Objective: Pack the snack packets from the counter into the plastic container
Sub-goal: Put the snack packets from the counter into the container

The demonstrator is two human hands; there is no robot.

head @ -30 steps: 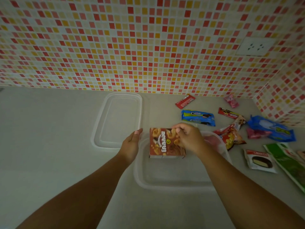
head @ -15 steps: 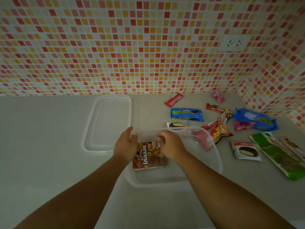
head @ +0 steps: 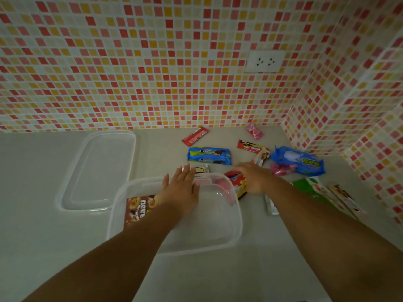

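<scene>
Left hand (head: 181, 190) is flat and spread out over the clear plastic container (head: 236, 216), fingers splayed, not holding anything. Right under its wrist, inside the container at the left end, lies the brown cookie box (head: 136, 209), flat on the bottom. There's also something pink (head: 222, 186) in the far right corner of the container, just past that hand's knuckles, too blurry to name.

Right hand (head: 254, 177) is out past the container's right rim, palm down on the red and yellow snack bag (head: 237, 182) sitting on the counter (head: 43, 225). It's motion-blurred, so I honestly can't tell if the fingers are closed on it or just resting.

Beyond the fingertips of both hands: a blue Oreo pack (head: 209, 155), a red bar wrapper (head: 194, 136), another red packet (head: 249, 146), a small pink candy (head: 254, 130). Just right of the right hand, a big blue packet (head: 298, 160) and a green one (head: 311, 188).

The container's lid (head: 98, 171) lies left of the left hand.
</scene>
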